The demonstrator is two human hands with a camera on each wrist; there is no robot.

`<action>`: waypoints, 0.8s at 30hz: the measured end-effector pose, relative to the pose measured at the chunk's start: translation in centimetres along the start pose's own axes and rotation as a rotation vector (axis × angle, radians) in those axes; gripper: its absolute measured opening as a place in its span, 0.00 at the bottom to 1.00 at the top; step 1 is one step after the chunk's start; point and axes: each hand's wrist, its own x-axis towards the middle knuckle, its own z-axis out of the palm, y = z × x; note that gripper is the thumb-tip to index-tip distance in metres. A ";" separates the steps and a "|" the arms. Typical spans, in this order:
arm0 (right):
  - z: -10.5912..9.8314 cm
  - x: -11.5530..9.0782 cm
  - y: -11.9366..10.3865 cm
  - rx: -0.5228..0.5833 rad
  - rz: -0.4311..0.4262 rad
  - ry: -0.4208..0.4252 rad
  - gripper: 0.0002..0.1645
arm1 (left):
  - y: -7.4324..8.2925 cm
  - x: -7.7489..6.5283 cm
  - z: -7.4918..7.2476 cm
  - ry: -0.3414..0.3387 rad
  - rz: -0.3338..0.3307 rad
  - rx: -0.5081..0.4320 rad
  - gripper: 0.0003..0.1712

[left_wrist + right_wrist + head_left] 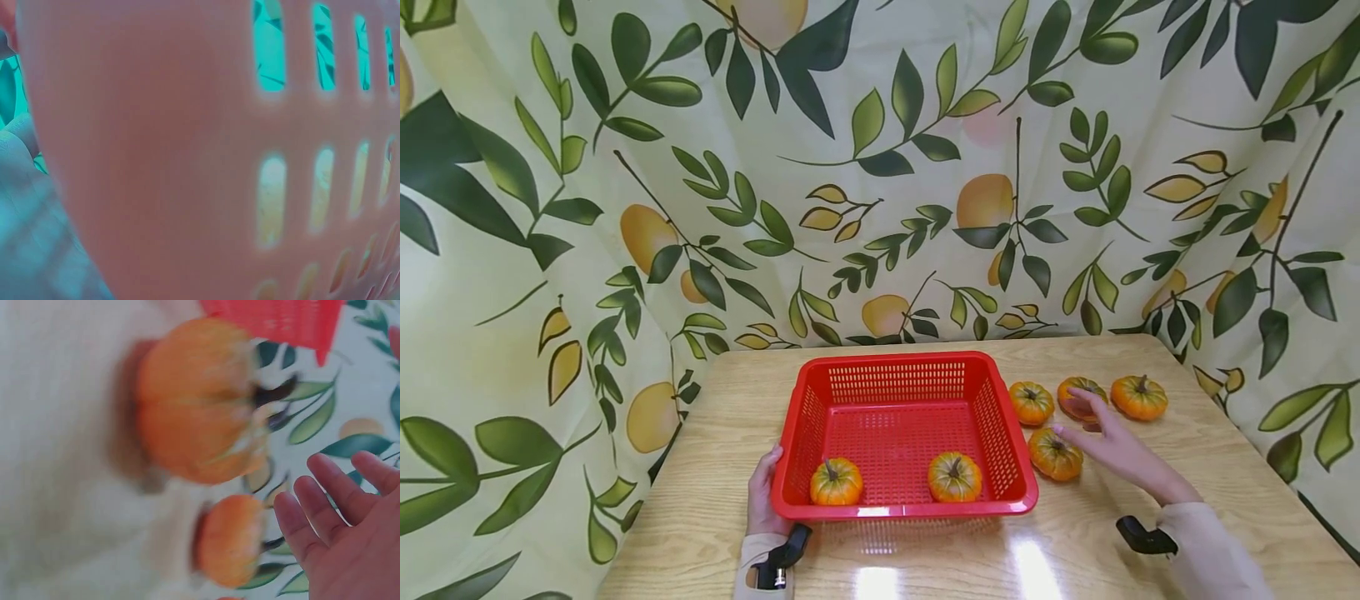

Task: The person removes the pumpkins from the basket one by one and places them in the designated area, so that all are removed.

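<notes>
A red plastic basket [895, 510] with slotted walls stands on the table, its near end holding two small orange pumpkins, one at left [836, 482] and one at right [955, 477]. My left hand [763, 502] grips the basket's left side near the front corner; in the left wrist view the basket wall [144, 150] fills most of the picture. To the right of the basket, my right hand [1123, 457] reaches over loose pumpkins with fingers extended and nothing held. Its fingertips are close to the nearest pumpkin [1056, 455] and overlap one behind [1081, 392].
Two more pumpkins lie at the right back, one beside the basket [1031, 403] and one farther right [1139, 397]. The wooden table [700, 467] ends at a leaf-and-fruit patterned curtain [895, 250] behind and on both sides.
</notes>
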 end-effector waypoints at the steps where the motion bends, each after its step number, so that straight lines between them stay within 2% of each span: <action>1: -0.3 0.2 -0.5 0.003 -0.006 0.006 0.46 | 0.0 0.0 0.0 0.002 0.000 -0.001 0.15; 3: -0.7 0.5 -1.5 0.014 -0.023 0.022 0.46 | 0.1 0.1 0.0 0.004 0.002 0.002 0.15; 10: -1.2 1.7 -5.2 0.001 -0.095 0.036 0.46 | 0.4 0.3 0.1 -0.051 0.019 -0.022 0.16; 16: -1.4 2.6 -7.9 -0.003 -0.180 0.010 0.40 | 0.3 0.7 0.4 -0.010 0.001 0.005 0.16; 19: -1.2 2.9 -8.7 -0.004 -0.195 -0.006 0.37 | 0.2 0.6 0.4 -0.008 -0.012 0.000 0.16; 24: -0.2 3.4 -9.6 0.016 -0.212 -0.060 0.37 | 0.0 0.0 -0.2 -0.072 0.019 -0.035 0.16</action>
